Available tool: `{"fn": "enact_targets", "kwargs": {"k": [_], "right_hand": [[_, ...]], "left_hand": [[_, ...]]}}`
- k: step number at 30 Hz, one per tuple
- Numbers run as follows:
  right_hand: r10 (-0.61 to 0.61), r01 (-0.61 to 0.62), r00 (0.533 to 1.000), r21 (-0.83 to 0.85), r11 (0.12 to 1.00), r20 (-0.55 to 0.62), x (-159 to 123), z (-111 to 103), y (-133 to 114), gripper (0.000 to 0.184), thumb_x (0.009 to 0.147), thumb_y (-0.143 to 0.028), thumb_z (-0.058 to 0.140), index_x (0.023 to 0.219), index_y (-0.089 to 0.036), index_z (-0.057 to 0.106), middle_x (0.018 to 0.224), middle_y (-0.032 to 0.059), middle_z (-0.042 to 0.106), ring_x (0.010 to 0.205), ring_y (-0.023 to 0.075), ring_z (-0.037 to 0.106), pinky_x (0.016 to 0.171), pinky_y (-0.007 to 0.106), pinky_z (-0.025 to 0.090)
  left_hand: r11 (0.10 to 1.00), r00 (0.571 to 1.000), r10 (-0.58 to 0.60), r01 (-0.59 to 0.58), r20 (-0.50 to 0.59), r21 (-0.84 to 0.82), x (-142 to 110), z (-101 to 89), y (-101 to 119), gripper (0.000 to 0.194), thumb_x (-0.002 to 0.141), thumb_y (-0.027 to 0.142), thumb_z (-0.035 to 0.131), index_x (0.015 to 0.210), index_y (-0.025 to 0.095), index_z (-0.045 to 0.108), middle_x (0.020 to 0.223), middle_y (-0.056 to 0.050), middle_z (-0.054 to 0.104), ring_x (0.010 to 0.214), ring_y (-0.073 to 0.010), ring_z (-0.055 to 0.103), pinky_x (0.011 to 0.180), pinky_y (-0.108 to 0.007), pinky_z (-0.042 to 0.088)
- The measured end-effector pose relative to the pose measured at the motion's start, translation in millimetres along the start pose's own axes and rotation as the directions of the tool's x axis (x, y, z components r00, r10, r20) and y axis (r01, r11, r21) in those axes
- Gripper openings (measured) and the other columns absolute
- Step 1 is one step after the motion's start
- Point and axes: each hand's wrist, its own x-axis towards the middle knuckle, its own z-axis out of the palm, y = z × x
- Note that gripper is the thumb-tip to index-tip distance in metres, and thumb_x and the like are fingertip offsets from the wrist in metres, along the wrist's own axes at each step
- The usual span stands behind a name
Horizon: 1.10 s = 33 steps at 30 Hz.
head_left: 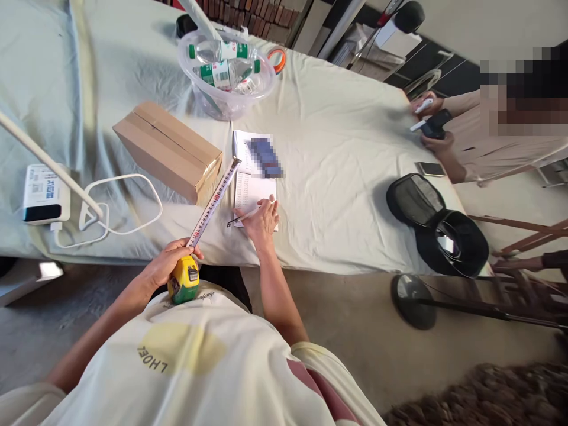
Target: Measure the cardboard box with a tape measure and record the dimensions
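My left hand [166, 263] grips a yellow and green tape measure [185, 278] close to my shirt, with fingers at the base of its blade. The pulled-out blade [213, 204] slants up and away past the right end of a closed cardboard box [166, 148], its tip over the edge of an open notebook [244, 189]. On the notebook's lower page rests my right hand [262, 225], with a pen [235, 221] between its fingers pointing left. A blurred dark-blue object [265, 157] lies on the upper page.
Behind the box stands a clear plastic tub [222, 103] of bottles, beside an orange tape roll [277, 60]. A white power bank [47, 195] with a looped cable [146, 177] lies left. Across the table, a person's hands [437, 142] hold devices near an open black case [448, 228].
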Motion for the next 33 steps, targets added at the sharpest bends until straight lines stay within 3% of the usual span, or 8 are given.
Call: {"fn": "enact_targets", "kwargs": {"k": [6, 10, 13, 17, 21, 24, 28, 33], "right_hand": [[0.028, -0.024, 0.998, -0.066, 0.998, 0.060, 1, 3, -4, 0.052, 0.073, -0.042, 0.080, 0.109, -0.022, 0.048, 0.159, 0.0271, 0.040, 0.155, 0.0459, 0.027, 0.115, 0.074, 0.026], [0.009, -0.009, 1.000, -0.024, 1.000, -0.008, 9, -10, 21, 0.052, 0.076, -0.050, 0.076, 0.109, -0.023, 0.046, 0.138, 0.0229, 0.056, 0.137, 0.0406, 0.048, 0.108, 0.063, 0.040], [0.097, -0.096, 0.992, 0.016, 0.995, -0.081, 17, -21, 41, 0.043, 0.080, -0.048, 0.070, 0.103, -0.024, 0.044, 0.115, 0.0161, 0.063, 0.114, 0.0348, 0.058, 0.099, 0.054, 0.046], [0.142, -0.141, 0.986, 0.013, 0.990, -0.087, 20, -26, 56, 0.035, 0.079, -0.042, 0.067, 0.098, -0.025, 0.043, 0.107, 0.0103, 0.062, 0.103, 0.0298, 0.057, 0.095, 0.049, 0.047], [0.143, -0.141, 0.985, 0.034, 0.989, -0.091, 17, -24, 61, 0.033, 0.078, -0.041, 0.066, 0.096, -0.026, 0.044, 0.103, 0.0073, 0.062, 0.096, 0.0263, 0.057, 0.091, 0.044, 0.047], [0.148, -0.144, 0.983, 0.045, 0.989, -0.107, 18, -22, 63, 0.031, 0.078, -0.041, 0.066, 0.095, -0.026, 0.044, 0.097, 0.0051, 0.061, 0.091, 0.0245, 0.056, 0.087, 0.041, 0.047], [0.134, -0.133, 0.985, 0.017, 0.991, -0.113, 21, -22, 64, 0.028, 0.080, -0.039, 0.065, 0.094, -0.026, 0.045, 0.093, 0.0041, 0.061, 0.089, 0.0239, 0.057, 0.083, 0.037, 0.046], [0.138, -0.135, 0.987, 0.043, 0.990, -0.077, 20, -25, 59, 0.029, 0.079, -0.040, 0.066, 0.092, -0.026, 0.044, 0.091, 0.0029, 0.060, 0.085, 0.0226, 0.057, 0.080, 0.036, 0.044]], "left_hand": [[1.000, 1.000, -0.012, 0.012, 0.019, 0.004, -3, -0.2, 2, 0.023, 0.077, 0.040, 0.071, 0.083, 0.018, 0.074, 0.082, -0.005, 0.069, 0.070, -0.0187, 0.063, 0.059, -0.025, 0.052], [1.000, 0.999, -0.017, 0.016, 0.028, 0.019, -4, -5.9, 1, 0.024, 0.079, 0.041, 0.071, 0.086, 0.018, 0.074, 0.089, -0.006, 0.070, 0.078, -0.0206, 0.067, 0.063, -0.025, 0.054], [0.999, 0.999, -0.026, 0.025, 0.043, 0.023, 1, -4.8, 2, 0.025, 0.082, 0.040, 0.071, 0.094, 0.019, 0.077, 0.101, -0.007, 0.073, 0.084, -0.0218, 0.071, 0.063, -0.026, 0.056], [0.990, 0.986, -0.107, 0.118, 0.126, -0.080, 24, 17.4, 16, 0.030, 0.081, 0.034, 0.071, 0.106, 0.017, 0.076, 0.085, -0.009, 0.074, 0.067, -0.0226, 0.072, 0.049, -0.027, 0.053], [0.932, 0.990, -0.077, 0.113, 0.117, -0.346, 62, 52.6, 37, 0.012, 0.076, 0.016, 0.065, 0.087, 0.015, 0.068, 0.098, -0.011, 0.076, 0.066, -0.0239, 0.075, 0.048, -0.030, 0.056], [0.917, 0.993, -0.061, 0.095, 0.100, -0.387, 88, 70.4, 45, 0.006, 0.076, 0.012, 0.060, 0.080, 0.015, 0.060, 0.091, -0.009, 0.074, 0.064, -0.0229, 0.076, 0.053, -0.031, 0.059], [0.920, 0.995, -0.054, 0.083, 0.087, -0.383, 102, 76.4, 44, 0.010, 0.075, 0.011, 0.063, 0.082, 0.016, 0.058, 0.080, -0.006, 0.072, 0.060, -0.0224, 0.075, 0.056, -0.033, 0.061], [0.930, 0.997, -0.033, 0.054, 0.065, -0.364, 97, 70.2, 41, 0.016, 0.071, 0.015, 0.067, 0.082, 0.017, 0.056, 0.087, -0.005, 0.074, 0.060, -0.0203, 0.075, 0.058, -0.031, 0.061]]}}
